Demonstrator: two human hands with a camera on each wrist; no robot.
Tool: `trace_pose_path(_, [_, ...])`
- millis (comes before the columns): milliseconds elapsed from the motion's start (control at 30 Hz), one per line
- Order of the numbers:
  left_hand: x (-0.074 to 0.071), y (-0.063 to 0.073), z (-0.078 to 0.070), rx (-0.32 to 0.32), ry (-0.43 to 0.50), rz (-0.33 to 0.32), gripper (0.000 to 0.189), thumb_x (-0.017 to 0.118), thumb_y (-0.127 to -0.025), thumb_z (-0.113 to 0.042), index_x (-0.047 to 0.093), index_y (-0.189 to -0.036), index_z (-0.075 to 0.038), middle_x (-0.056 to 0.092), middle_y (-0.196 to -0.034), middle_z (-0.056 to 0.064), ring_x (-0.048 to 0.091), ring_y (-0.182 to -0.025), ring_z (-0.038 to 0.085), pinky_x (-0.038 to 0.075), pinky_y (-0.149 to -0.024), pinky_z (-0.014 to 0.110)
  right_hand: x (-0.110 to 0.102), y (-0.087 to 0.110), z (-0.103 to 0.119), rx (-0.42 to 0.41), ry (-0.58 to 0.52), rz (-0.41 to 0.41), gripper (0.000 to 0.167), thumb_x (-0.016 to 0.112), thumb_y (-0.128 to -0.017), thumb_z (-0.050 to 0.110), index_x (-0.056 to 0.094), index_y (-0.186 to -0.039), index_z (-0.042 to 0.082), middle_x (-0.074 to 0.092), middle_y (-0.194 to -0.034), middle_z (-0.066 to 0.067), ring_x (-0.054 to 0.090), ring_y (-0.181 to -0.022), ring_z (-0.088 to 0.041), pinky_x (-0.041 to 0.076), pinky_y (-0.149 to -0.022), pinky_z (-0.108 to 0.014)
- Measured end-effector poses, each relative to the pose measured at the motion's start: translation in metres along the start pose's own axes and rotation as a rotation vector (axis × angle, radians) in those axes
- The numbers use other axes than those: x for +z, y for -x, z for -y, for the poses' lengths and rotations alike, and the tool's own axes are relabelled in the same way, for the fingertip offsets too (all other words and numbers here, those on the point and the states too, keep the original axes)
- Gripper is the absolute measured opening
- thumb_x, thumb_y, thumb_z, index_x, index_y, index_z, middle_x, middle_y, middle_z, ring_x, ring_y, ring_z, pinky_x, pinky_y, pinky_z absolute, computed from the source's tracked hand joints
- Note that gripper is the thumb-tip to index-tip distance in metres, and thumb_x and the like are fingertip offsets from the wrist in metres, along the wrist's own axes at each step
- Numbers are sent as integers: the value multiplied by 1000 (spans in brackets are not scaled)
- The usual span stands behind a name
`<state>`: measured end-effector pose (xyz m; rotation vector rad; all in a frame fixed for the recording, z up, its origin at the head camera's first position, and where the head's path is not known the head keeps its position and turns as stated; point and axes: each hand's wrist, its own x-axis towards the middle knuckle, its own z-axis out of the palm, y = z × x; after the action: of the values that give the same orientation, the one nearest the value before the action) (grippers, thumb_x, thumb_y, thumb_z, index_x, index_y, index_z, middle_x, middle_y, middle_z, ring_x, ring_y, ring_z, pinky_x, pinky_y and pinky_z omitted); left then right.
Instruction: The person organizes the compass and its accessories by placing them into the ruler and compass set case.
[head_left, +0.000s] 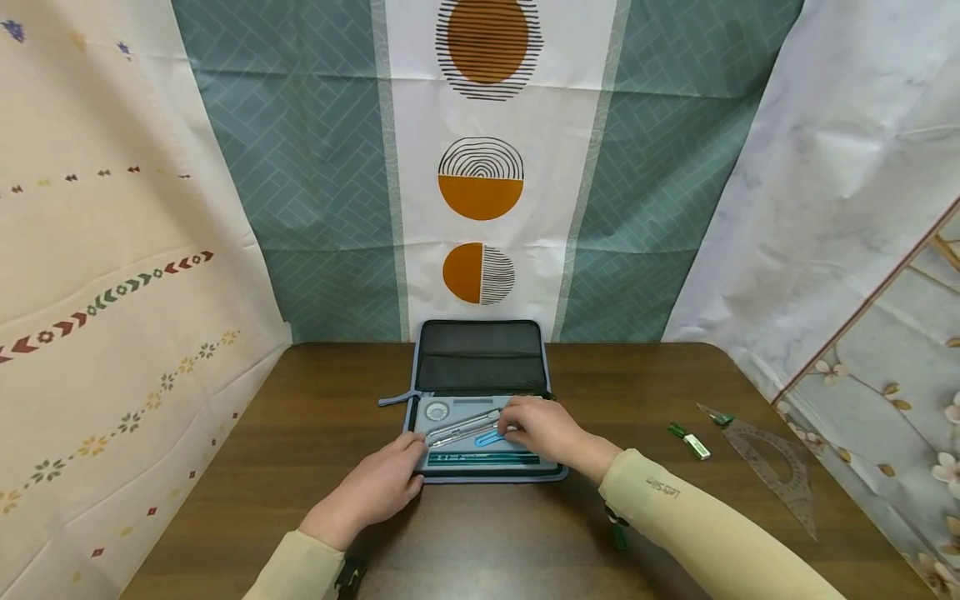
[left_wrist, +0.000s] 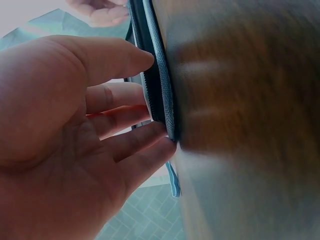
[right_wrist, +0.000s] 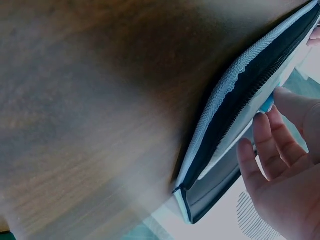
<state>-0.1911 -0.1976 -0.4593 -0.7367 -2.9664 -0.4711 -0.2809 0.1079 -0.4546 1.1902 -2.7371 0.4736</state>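
Observation:
A zippered case lies unfolded on the table, its dark mesh lid standing up at the back. Set in its grey tray are a metal compass, dark green pencils and a small round pale piece. My right hand pinches a small blue plastic piece between thumb and fingers, low over the tray; in the right wrist view the blue piece shows by the thumb. With fingers extended, my left hand touches the case's left edge.
To the right on the brown table lie a white eraser with a green sleeve, a clear protractor set square and a green-ended piece. A zip pull tab sticks out left. Patterned cloths hang around the table.

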Motion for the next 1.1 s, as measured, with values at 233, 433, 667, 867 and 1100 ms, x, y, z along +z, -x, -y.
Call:
trace_pose_path(233, [3, -1, -1, -30, 10, 24, 44, 81, -101, -11, 67, -138, 5, 60, -151, 21, 63, -137, 37, 55, -110, 54, -1, 1, 1, 11, -16, 17, 11, 82, -100, 8, 82, -103, 18, 71, -108, 3, 69, -97, -19, 61, -82, -40])
trace_pose_path(433, [3, -2, -1, -30, 33, 29, 45, 81, -101, -11, 67, -139, 6, 59, -151, 22, 62, -138, 39, 53, -111, 55, 2, 2, -1, 14, -1, 16, 9, 83, -101, 10, 82, -102, 19, 70, -108, 4, 69, -96, -17, 61, -82, -37])
trace_pose_path(667, [-2, -2, 1, -21, 34, 6, 44, 82, -99, -9, 67, -138, 6, 60, -151, 21, 62, -138, 38, 54, -111, 54, 1, -3, 1, 3, 24, 1, 8, 83, -100, 11, 82, -101, 19, 71, -105, 5, 70, -94, -16, 62, -81, -36])
trace_pose_path(867, [-4, -4, 0, -34, 46, 20, 45, 82, -100, -9, 67, -139, 6, 59, -153, 21, 61, -139, 38, 53, -112, 54, -1, -2, 2, 34, 29, -8, 10, 84, -99, 10, 83, -101, 20, 72, -103, 5, 70, -93, -15, 62, -82, -38])
trace_pose_path(1100, [0, -5, 2, -24, 26, 13, 45, 84, -98, -10, 68, -138, 5, 60, -152, 20, 62, -138, 38, 54, -111, 54, 1, -1, 1, -16, 62, -40, 7, 85, -99, 12, 84, -101, 19, 75, -107, 3, 72, -104, -20, 54, -108, -52])
